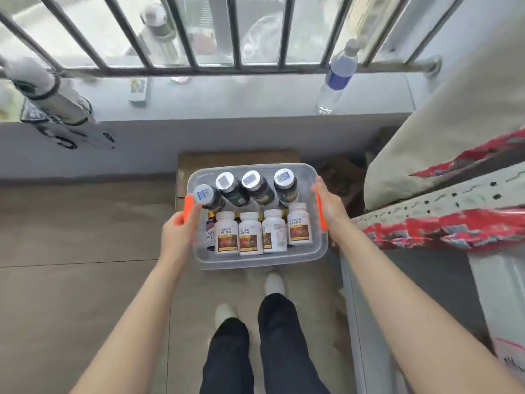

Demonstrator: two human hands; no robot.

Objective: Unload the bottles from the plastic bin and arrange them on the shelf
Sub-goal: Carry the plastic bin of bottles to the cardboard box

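Head view: at frame centre, the left hand [177, 233] and right hand [329, 207] each clamp an orange side handle of the clear rectangular plastic bin [255, 261], keeping it level so the white and dark bottles [250, 233] stay inside.

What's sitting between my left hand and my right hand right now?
The clear plastic bin of dark and white pill bottles, per the head view.

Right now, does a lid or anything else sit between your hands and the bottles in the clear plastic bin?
Nothing visible does. The clear plastic bin is open on top, its white bottles and dark white-capped bottles uncovered. The left hand and right hand grip it by its orange side handles.
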